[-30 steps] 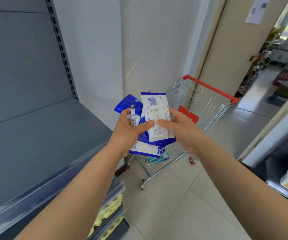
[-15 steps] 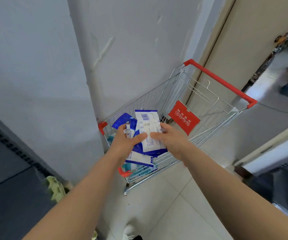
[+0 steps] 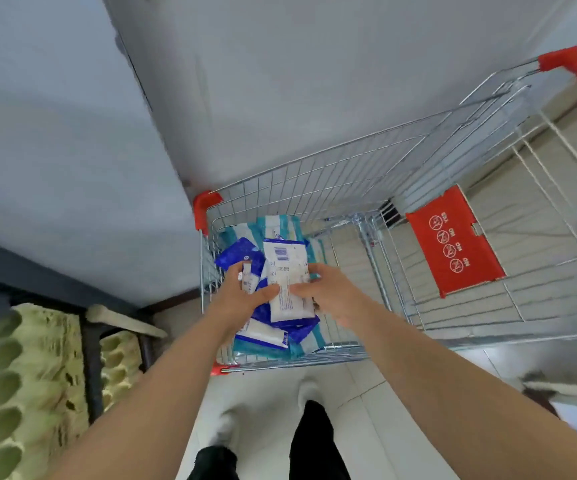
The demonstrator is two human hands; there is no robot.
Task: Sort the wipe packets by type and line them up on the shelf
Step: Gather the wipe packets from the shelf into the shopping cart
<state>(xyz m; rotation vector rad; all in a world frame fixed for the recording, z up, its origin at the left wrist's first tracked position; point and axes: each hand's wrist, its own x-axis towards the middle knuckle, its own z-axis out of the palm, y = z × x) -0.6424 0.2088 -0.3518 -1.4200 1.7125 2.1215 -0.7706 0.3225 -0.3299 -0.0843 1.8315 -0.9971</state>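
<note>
Left hand (image 3: 242, 296) and right hand (image 3: 330, 292) pinch stacked wipe packets (image 3: 288, 289) over one end of the cart (image 3: 314, 188); firm thumbs should prevent slipping.

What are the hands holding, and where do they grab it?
Both hold a bunch of blue-and-white plastic wipe packets over the silver wire shopping cart: the left hand grips its left side, the right hand its right side.

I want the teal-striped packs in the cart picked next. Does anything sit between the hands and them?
Yes: the blue-and-white packets, gripped by the left hand and right hand, lie over the teal-striped packs in the cart.
</note>
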